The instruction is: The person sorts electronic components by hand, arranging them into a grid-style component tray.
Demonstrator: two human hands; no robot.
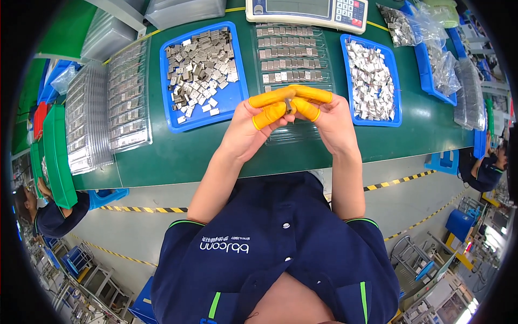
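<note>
1. Pinching a small metal piece (288, 106) between them, the left hand (247, 125) and right hand (335, 123) meet, index fingers and thumbs (sheathed in yellow covers (270, 98)) closed on it from both sides
2. Left of the fingers, a blue tray (231, 98) holds loose metal connectors (202, 67)
3. Right of the fingers, a second blue tray (399, 110) holds silvery pieces (371, 81)
4. Beneath and beyond the fingers, a clear plastic tray (291, 58) carries connector rows (290, 52), with a scale (302, 15) farther off
</note>
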